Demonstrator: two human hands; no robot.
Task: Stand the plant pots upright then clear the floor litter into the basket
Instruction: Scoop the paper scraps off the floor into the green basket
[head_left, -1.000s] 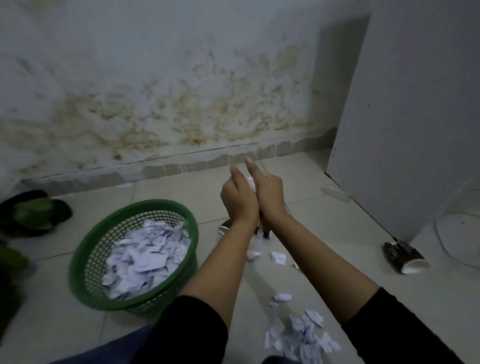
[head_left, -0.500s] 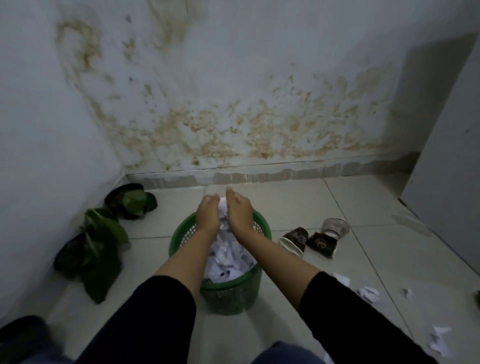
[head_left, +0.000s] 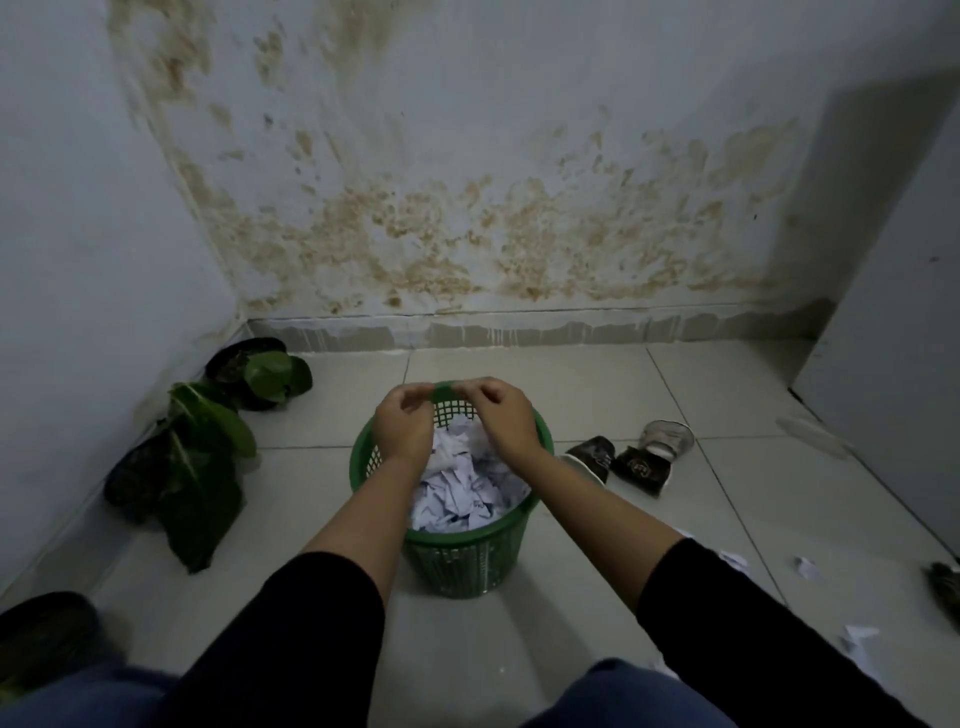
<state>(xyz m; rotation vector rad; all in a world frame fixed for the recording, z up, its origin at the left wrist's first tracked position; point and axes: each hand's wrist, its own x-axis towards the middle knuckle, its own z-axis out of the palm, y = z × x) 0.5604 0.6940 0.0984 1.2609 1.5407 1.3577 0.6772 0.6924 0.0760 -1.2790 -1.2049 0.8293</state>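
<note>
Both hands hide the basket far rim; fingers' contents unclear

Green plastic lattice basket holds crumpled white paper; smooth tile floor.

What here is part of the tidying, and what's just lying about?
Part of the job: green basket, paper scraps inside it, scraps on the floor, paper cups, plant pots.

Lying about: stained wall, white door.

Green mesh basket holding white paper; dark green plants; brown-stained white wall; pale grey floor tiles
</note>
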